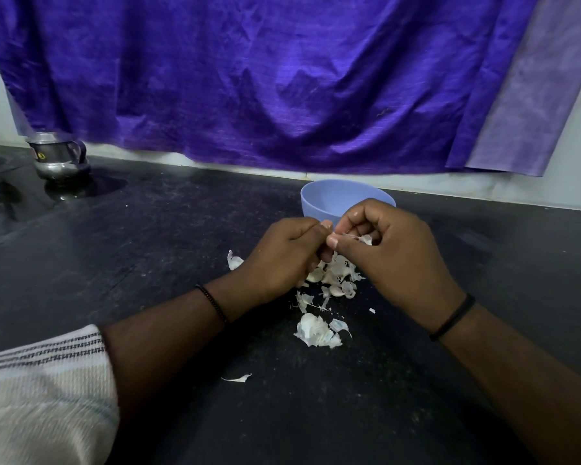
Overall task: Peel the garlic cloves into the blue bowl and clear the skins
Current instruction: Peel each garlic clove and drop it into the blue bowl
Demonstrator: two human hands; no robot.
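Dark tabletop (450, 380): both hands, left hand (284, 260) and right hand (388, 255), pinch one garlic clove (364, 239) just short of the blue bowl (319, 203) at 12 o'clock, so a slip would drop it among the skins (317, 330).

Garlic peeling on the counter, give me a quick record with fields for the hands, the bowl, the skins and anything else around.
left hand: grips a garlic clove, mostly hidden
right hand: pinches a strip of skin off that clove
blue bowl: upright just behind the hands, contents not visible
skins: loose pile on the black counter beneath and in front of the hands
pot: metal, far left
cloth: purple, hanging behind
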